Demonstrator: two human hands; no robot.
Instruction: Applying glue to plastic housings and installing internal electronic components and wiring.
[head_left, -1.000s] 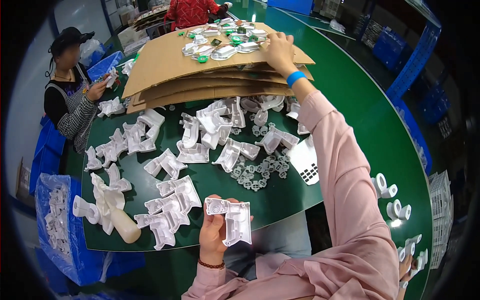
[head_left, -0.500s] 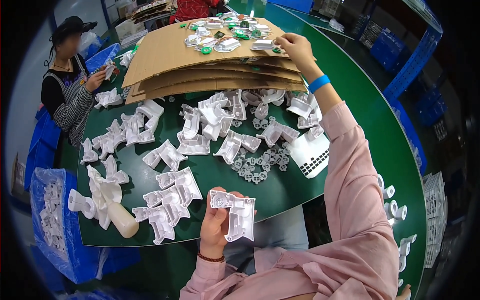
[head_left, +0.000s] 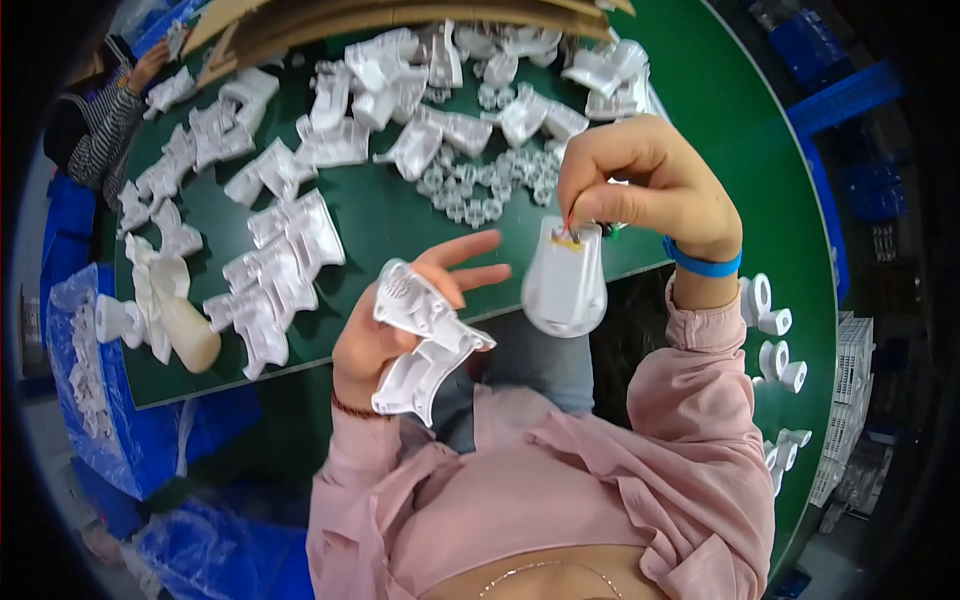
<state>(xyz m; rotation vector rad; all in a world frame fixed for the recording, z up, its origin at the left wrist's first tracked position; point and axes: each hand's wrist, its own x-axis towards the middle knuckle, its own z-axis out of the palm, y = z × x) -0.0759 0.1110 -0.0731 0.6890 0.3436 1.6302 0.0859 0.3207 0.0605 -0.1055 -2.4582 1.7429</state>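
My left hand (head_left: 358, 345) holds a white plastic housing half (head_left: 422, 372), its hollow ribbed side showing; two fingers stretch out past it. My right hand (head_left: 655, 190) is closed in a pinch on the thin wires of a white oval cover with a battery-like block (head_left: 562, 285). That piece hangs upright beyond the table's near edge, apart from the housing half. A dark and green bit shows beside the pinching fingers, mostly hidden by them. Small clear plastic clips (head_left: 470, 205) lie on the table behind the hands.
More white housing halves (head_left: 300, 240) cover the green table (head_left: 310, 375). At left stand a cream bottle-shaped piece (head_left: 193, 340) and a blue bin (head_left: 150, 450) lined with plastic. Stacked cardboard (head_left: 290, 28) lies at the back. A co-worker's hand (head_left: 150, 65) shows far left; white ring-ended parts (head_left: 775, 360) line the right.
My right hand has come back from the cardboard toward me, now with the wired oval cover. My left hand has tilted the housing half and stretched out two fingers. The view has dipped.
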